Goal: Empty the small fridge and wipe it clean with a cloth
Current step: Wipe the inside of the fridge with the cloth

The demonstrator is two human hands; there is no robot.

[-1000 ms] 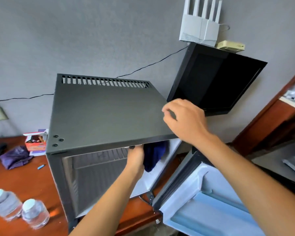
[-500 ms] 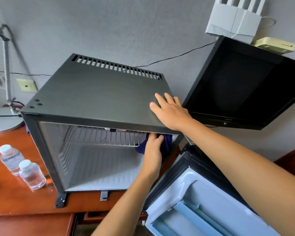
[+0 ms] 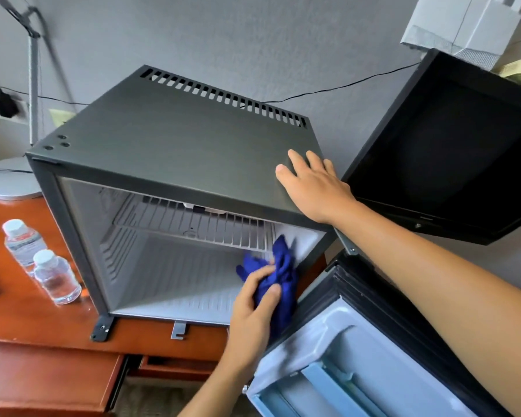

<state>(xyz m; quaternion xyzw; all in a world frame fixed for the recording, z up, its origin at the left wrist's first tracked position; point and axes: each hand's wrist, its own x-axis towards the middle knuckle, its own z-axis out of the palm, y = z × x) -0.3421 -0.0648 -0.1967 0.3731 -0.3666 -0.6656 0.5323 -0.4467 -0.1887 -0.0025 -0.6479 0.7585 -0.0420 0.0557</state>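
Fridge (image 3: pixel 175 152): boxy dark brushed-metal shell on wooden desk (image 3: pixel 42 341), door (image 3: pixel 358 356) open.
Cloth (image 3: pixel 278 275): bunched blue fabric, against inner right wall.
Left hand (image 3: pixel 253 308): clutching cloth.
Right hand (image 3: pixel 313 188): flat, fingers spread on top panel.

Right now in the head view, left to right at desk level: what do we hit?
lamp base → two water bottles → open fridge → left hand with blue cloth → open fridge door → TV
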